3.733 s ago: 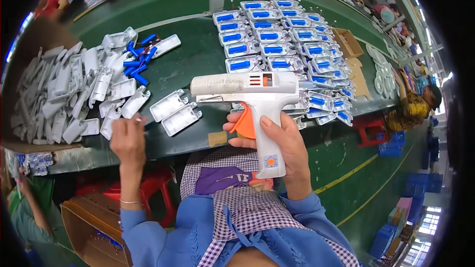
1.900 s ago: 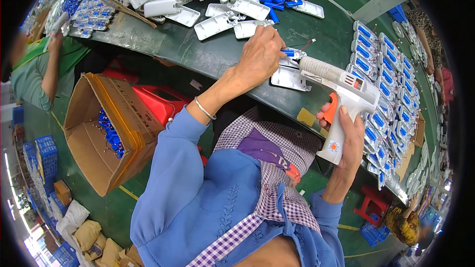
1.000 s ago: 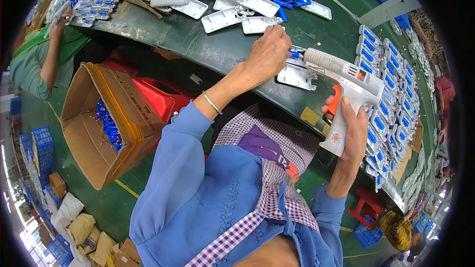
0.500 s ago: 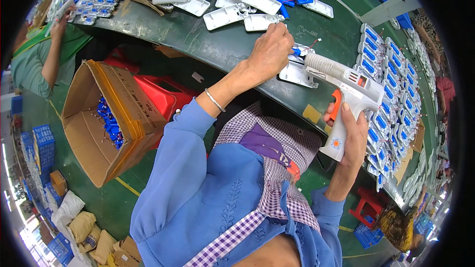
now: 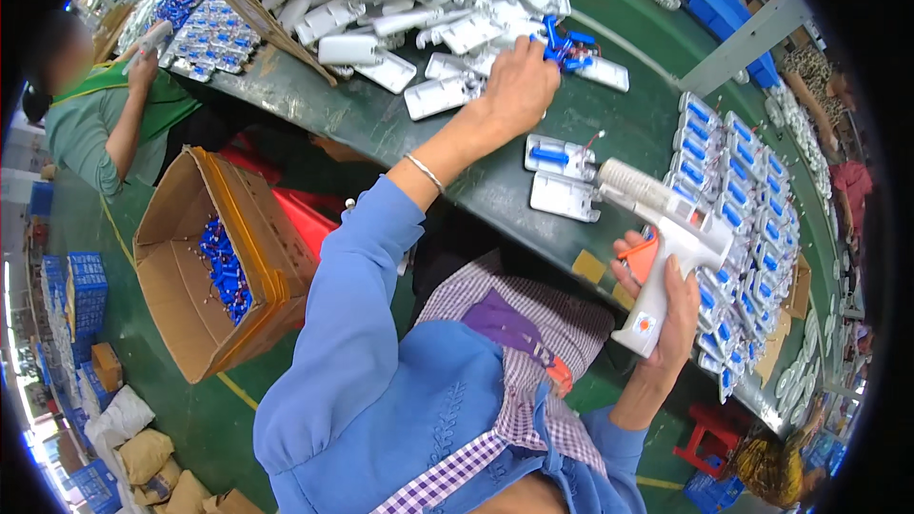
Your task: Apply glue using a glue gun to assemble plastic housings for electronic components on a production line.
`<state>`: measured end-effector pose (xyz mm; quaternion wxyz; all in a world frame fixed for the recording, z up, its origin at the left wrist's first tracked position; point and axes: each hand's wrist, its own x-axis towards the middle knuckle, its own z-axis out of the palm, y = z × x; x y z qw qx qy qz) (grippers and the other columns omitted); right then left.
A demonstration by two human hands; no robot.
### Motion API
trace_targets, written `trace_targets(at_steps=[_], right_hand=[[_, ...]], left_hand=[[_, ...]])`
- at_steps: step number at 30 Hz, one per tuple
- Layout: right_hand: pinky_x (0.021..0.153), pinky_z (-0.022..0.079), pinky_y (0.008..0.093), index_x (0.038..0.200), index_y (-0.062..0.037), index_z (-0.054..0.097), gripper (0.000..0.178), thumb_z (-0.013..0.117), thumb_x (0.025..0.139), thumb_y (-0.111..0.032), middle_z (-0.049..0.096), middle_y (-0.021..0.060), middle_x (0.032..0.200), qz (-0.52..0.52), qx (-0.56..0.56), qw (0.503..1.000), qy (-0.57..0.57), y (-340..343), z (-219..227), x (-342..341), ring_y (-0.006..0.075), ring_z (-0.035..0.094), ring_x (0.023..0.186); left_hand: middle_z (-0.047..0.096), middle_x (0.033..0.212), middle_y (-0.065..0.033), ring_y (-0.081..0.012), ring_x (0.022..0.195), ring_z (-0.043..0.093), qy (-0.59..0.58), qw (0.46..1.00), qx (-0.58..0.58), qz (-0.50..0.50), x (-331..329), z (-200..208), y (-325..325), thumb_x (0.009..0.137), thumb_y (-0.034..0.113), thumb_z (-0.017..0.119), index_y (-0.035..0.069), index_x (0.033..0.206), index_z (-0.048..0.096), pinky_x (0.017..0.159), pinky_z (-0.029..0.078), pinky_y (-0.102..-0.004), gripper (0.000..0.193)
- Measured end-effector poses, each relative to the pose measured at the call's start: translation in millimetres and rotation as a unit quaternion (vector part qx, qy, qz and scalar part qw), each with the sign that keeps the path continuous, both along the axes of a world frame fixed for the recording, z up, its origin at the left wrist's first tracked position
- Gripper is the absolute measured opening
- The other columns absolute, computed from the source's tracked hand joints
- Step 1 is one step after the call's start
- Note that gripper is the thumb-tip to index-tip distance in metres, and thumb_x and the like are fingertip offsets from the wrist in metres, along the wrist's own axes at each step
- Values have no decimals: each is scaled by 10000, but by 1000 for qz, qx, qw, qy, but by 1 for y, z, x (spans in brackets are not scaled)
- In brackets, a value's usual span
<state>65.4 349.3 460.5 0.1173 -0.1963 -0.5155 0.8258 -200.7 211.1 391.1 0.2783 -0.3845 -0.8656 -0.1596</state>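
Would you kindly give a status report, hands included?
Right hand gripping white glue gun; left hand at blue cylinders, grip unclear; two white casings close by gun's nose.

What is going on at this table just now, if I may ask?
A person holds a white glue gun in the right hand, while the left hand is at the loose blue cylinders; whether it grips one is hidden. Near the gun's nose lie two white casings, only one with a blue cylinder in it. To the right are rows of filled casings.
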Motion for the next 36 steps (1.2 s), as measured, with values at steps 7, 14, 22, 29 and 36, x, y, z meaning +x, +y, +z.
trace_targets(at_steps=[7,14,22,29,36], right_hand=[[819,569,432,1258,77,414,398,486,952,-167,567,257,1147,-12,-5,1000,3,4,-3,12,350,616,1016],[778,588,417,1277,88,375,400,459,962,-143,564,285,1122,-21,0,1000,22,3,0,13,352,630,971],[779,589,413,1261,103,389,389,458,958,-132,578,278,1097,-22,-4,1000,22,3,1,14,347,633,965],[778,586,410,1262,102,396,394,459,958,-140,581,269,1099,-25,2,999,24,4,1,19,340,633,968],[789,576,409,1237,82,435,375,487,946,-148,590,238,1106,-29,-13,999,19,6,3,25,328,628,986]], left_hand=[[583,965,-147,-289,979,479,-57,990,-110,60,-3,-13,38,816,213,548,100,813,721,767,364,-431,207],[585,954,-142,-276,973,476,-72,990,-73,101,-9,-23,50,818,204,527,55,783,700,772,363,-433,231],[617,881,-95,-244,948,491,-22,984,-133,120,-24,-24,53,832,216,542,80,810,707,755,335,-407,215],[630,823,-91,-216,855,543,121,969,-132,170,-2,48,20,765,197,596,59,829,670,715,389,-357,169],[600,837,-158,-297,743,599,-99,966,229,-75,56,44,-51,819,65,653,-19,965,567,647,484,-362,189]])
